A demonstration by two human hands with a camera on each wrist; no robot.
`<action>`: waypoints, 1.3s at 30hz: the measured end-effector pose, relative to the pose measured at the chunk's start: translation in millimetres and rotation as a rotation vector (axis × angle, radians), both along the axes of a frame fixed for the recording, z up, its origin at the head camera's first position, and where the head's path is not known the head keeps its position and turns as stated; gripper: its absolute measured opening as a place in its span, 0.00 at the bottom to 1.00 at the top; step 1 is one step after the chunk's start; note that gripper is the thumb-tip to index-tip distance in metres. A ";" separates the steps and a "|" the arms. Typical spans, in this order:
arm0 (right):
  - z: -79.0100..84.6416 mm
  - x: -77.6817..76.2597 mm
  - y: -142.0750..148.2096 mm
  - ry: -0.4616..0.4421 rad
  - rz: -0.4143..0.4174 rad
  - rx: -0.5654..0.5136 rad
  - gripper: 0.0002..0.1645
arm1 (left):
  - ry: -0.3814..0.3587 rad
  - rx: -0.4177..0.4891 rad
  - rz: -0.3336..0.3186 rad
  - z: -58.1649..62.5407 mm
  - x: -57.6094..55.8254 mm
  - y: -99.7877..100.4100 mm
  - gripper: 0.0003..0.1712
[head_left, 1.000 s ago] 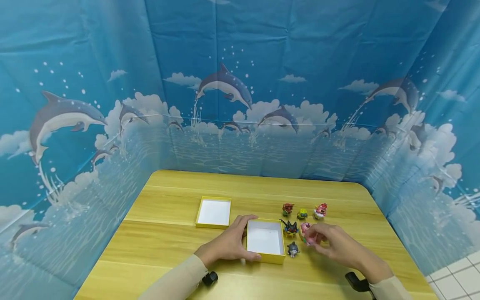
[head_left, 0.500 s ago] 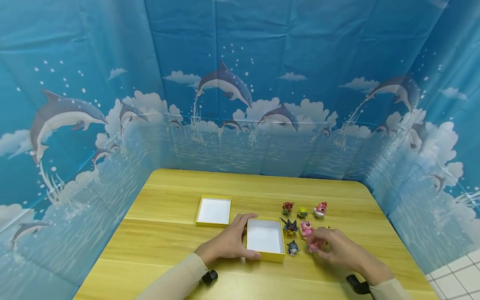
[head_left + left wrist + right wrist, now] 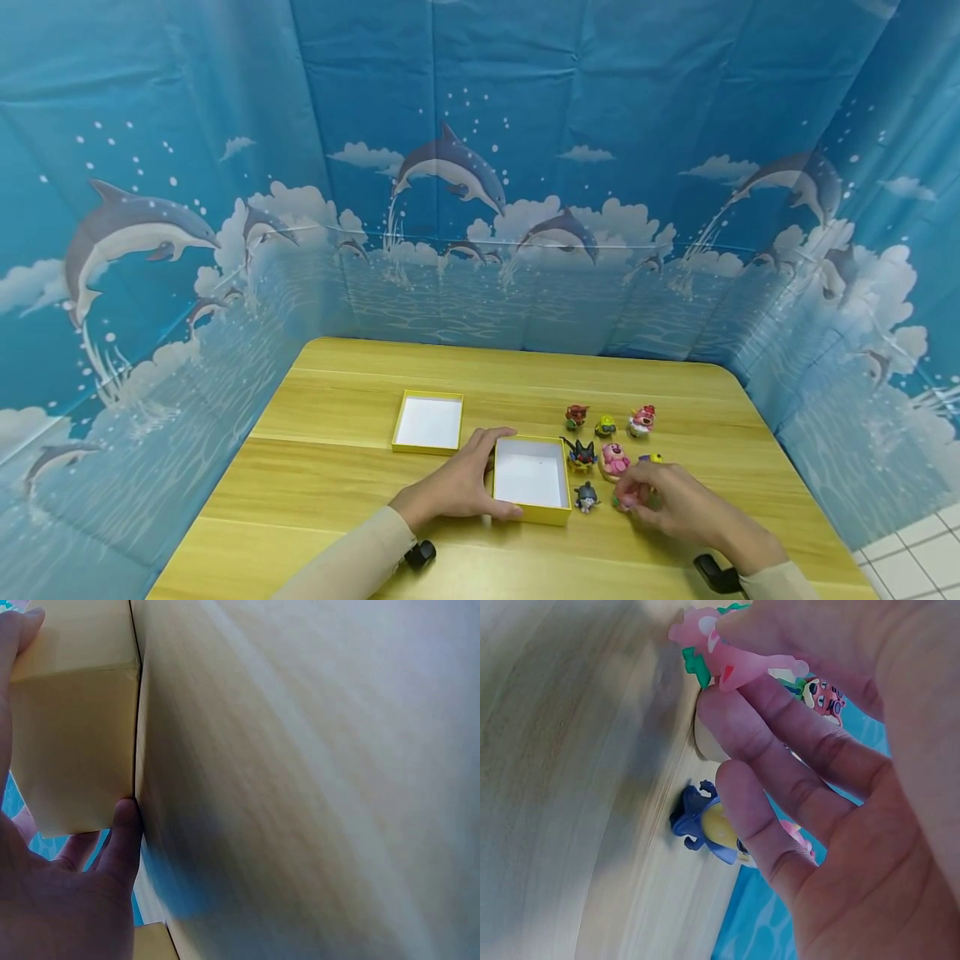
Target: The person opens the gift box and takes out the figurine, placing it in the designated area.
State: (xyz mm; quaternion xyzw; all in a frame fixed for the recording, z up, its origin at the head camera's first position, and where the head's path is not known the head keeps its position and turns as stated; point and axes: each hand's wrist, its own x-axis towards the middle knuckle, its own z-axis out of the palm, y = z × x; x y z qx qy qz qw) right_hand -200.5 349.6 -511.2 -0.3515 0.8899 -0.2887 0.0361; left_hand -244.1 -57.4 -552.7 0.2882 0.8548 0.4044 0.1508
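My left hand (image 3: 456, 487) holds a yellow box (image 3: 546, 516) with a white inside, the thumb at its near side and the fingers along its left side. In the left wrist view, the thumb and fingers span a corner of it. On the right, my right hand (image 3: 678, 507) pinches a small pink figurine (image 3: 742, 669) with green parts between thumb and fingers, low over the table. Just beyond it sits a pink bear figurine (image 3: 615, 458). A blue and yellow figurine (image 3: 718, 825) stands near the fingertips in the right wrist view.
A shallow yellow-edged lid (image 3: 428, 423) lies left of the box. Right of the box stand a grey figurine (image 3: 587, 497) and a black, pointed-eared one (image 3: 582, 455). Behind them are red (image 3: 576, 417), yellow (image 3: 605, 427) and pink-and-white (image 3: 642, 421) figurines. A dolphin-print curtain (image 3: 465, 300) surrounds the table.
My right hand has moved slightly toward me and to the right with the pink figurine. The bear and the blue and yellow figurine show more now. My left hand stays on the box.
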 end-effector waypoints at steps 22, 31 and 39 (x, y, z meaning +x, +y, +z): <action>-7.5 -1.5 7.3 -0.004 0.029 -0.040 0.16 | -0.015 0.019 0.001 -0.7 0.7 0.4 0.71; 3.0 5.4 2.1 -0.079 -0.053 0.039 0.16 | -0.005 0.015 0.001 -2.1 0.4 0.5 0.71; 4.9 6.4 3.2 -0.072 -0.060 0.037 0.17 | -0.005 0.019 0.000 -0.6 1.3 0.0 0.71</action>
